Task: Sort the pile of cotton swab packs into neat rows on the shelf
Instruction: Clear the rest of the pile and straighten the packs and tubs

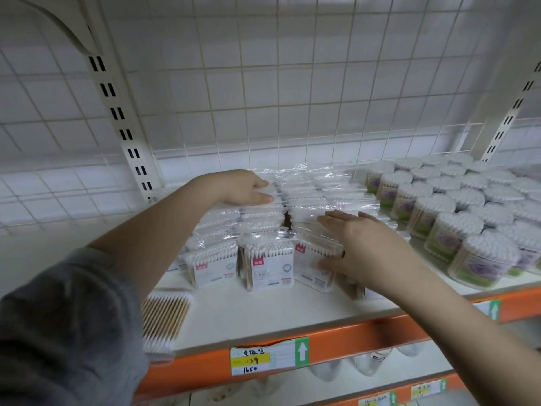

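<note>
Left hand [244,187] and right hand [355,243], fingers straight and together, press the swab packs [272,259] into rows on the shelf [234,312].

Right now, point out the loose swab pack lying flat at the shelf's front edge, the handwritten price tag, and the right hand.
loose swab pack [164,323], head view, on its wooden sticks.
price tag [251,360], head view, on its yellow strip.
right hand [363,244], head view, on the back of the hand.

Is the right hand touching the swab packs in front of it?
Touching. The head view shows the right hand lying with straight fingers on the tops of the swab packs, its thumb against a pack's front.
</note>
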`<state>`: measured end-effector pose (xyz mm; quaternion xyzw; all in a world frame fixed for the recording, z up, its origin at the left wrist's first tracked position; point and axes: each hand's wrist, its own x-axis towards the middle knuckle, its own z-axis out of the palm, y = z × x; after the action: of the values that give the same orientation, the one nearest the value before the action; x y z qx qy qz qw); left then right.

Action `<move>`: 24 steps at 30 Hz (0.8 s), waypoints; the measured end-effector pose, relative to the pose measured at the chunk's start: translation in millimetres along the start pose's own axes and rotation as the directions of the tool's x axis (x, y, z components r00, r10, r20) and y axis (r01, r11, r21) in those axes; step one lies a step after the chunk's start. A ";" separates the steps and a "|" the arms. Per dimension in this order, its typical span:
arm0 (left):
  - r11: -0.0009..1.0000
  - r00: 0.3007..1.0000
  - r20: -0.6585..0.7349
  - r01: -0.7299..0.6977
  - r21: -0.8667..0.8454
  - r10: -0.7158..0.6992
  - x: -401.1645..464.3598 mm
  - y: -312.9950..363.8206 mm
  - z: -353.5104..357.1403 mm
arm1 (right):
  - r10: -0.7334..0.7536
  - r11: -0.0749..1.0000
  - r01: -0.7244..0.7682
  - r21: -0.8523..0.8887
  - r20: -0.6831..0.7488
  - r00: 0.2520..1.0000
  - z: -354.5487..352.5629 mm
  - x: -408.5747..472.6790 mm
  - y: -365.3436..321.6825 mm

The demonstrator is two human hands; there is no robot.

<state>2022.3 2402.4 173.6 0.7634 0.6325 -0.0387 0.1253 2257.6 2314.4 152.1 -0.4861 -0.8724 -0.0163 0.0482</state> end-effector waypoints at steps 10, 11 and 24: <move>0.992 0.997 -0.024 -0.074 -0.099 0.072 29.1 40.0 0.1 | -0.017 0.999 0.012 -0.051 -0.083 0.996 9.8 4.8 2.6; 0.992 0.997 -0.010 -0.076 -0.100 0.075 30.7 42.0 1.2 | -0.022 0.999 0.018 -0.049 -0.083 0.996 9.8 5.3 3.2; 0.998 0.990 -0.129 -0.052 -0.016 0.050 49.4 49.2 6.8 | -0.030 0.999 0.028 -0.037 -0.056 0.998 19.3 13.6 11.5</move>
<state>2080.7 2439.7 163.3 0.7790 0.6198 0.0199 0.0928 2258.9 2333.4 134.0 -0.4735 -0.8773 -0.0466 0.0637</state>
